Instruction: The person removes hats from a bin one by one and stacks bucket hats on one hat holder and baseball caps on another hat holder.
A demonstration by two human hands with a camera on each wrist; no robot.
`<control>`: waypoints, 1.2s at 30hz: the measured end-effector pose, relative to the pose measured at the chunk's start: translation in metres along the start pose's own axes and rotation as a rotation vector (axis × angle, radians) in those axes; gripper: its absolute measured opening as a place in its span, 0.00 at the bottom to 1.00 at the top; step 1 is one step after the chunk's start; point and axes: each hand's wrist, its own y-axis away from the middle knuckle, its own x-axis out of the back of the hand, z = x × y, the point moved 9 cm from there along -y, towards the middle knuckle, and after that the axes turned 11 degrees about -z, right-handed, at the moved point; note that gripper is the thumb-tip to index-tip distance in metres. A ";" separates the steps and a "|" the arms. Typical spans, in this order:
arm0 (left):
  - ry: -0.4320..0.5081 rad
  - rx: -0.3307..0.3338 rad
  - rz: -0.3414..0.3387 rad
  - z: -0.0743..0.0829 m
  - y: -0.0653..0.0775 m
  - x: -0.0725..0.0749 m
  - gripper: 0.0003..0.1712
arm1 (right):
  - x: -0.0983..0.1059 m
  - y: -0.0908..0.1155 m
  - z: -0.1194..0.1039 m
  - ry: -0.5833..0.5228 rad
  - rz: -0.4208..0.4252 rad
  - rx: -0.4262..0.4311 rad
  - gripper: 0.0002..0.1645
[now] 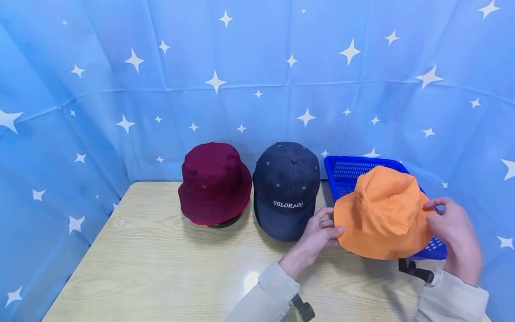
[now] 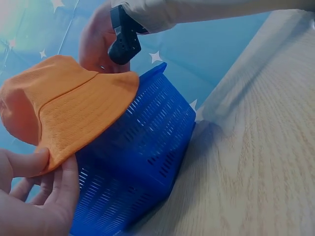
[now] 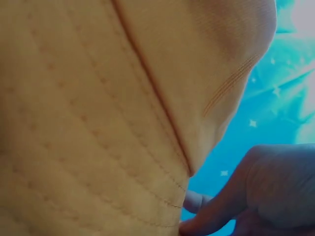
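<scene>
Both hands hold an orange bucket hat (image 1: pixel 386 205) by opposite sides of its brim, crown up. The left hand (image 1: pixel 315 232) pinches the left edge of the brim, thumb on top and fingers below, as the left wrist view also shows (image 2: pixel 39 196). At the other side, the right hand (image 1: pixel 452 223) pinches the brim between thumb and fingers. Beneath and behind the hat stands a blue plastic basket (image 1: pixel 334 172), partly covered by it. In the right wrist view the stitched brim of the hat (image 3: pixel 88 128) fills most of the picture.
A navy cap (image 1: pixel 287 179) lettered COLORADO sits just left of the left hand. Further left is a maroon bucket hat (image 1: pixel 213 183), with red and dark edges showing under its brim. All stand on a light wooden table (image 1: pixel 161 268) before a blue star-patterned curtain (image 1: pixel 257 53).
</scene>
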 end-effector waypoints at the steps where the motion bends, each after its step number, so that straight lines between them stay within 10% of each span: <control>1: 0.004 -0.011 -0.007 0.002 0.000 -0.001 0.24 | 0.003 0.002 -0.002 0.015 0.037 0.011 0.25; 12: -0.135 -0.200 -0.023 0.052 0.013 -0.012 0.27 | 0.031 0.032 -0.026 -0.146 0.383 0.019 0.15; 19: -0.183 -0.305 -0.076 0.098 0.038 -0.009 0.28 | 0.029 0.043 -0.054 -0.751 0.479 0.360 0.18; 27: -0.274 -0.408 -0.113 0.157 0.095 0.035 0.35 | -0.009 0.053 -0.131 -1.250 0.303 0.960 0.10; 36: -0.444 -0.504 0.030 0.216 0.159 0.112 0.33 | -0.081 0.061 -0.230 -1.054 0.055 1.187 0.27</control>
